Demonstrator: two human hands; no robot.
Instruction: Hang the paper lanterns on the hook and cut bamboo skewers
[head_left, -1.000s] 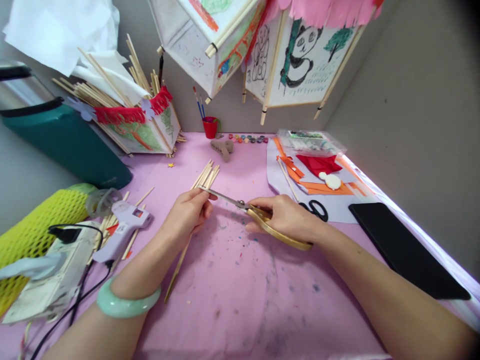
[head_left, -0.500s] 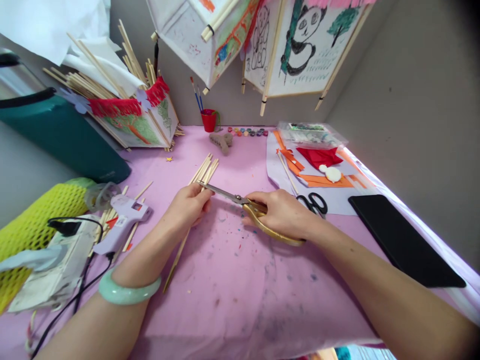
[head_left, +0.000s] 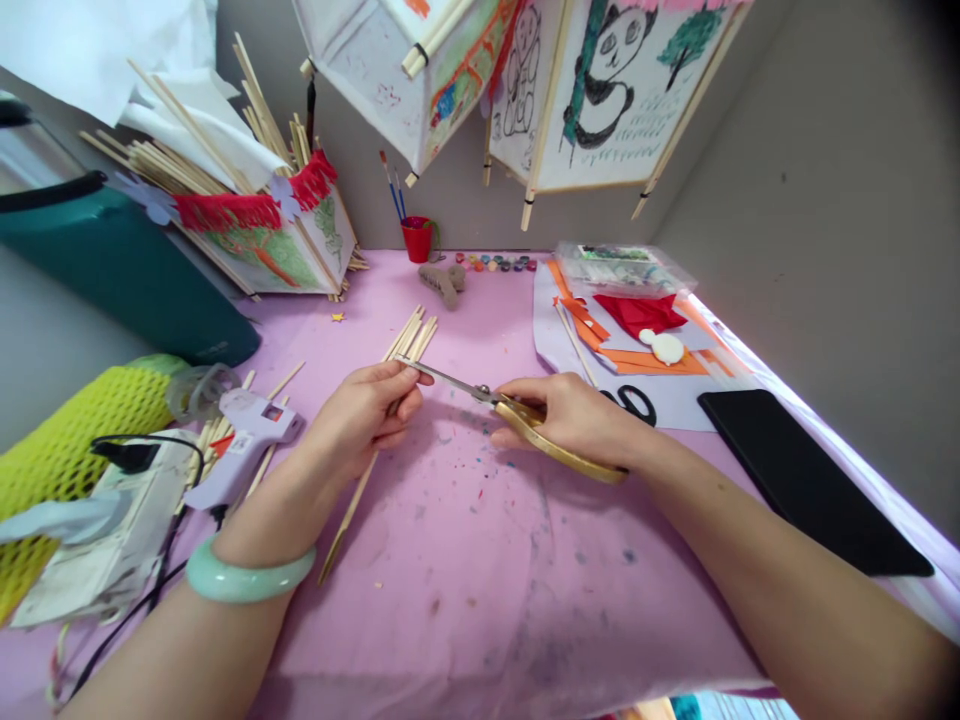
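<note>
My left hand (head_left: 365,415) is closed around a thin wooden stick (head_left: 345,520) that slants down toward me over the pink table cover (head_left: 465,590). My right hand (head_left: 577,420) grips gold-handled scissors (head_left: 517,415). Their steel blades reach left and meet the stick at my left fingertips. Just beyond the blades lies a bundle of several wooden sticks (head_left: 411,335).
A white glue gun (head_left: 244,445) and a power strip (head_left: 105,540) sit at the left beside a yellow mesh roll (head_left: 82,430). Black scissors (head_left: 634,403), orange and red paper (head_left: 637,335) and a black tablet (head_left: 806,480) lie right. Paper lanterns (head_left: 540,90) hang overhead.
Both hands have shifted slightly; the scissors' handles dropped a little and the blades stay at the stick by my left fingers. The camera tilted a bit downward.
</note>
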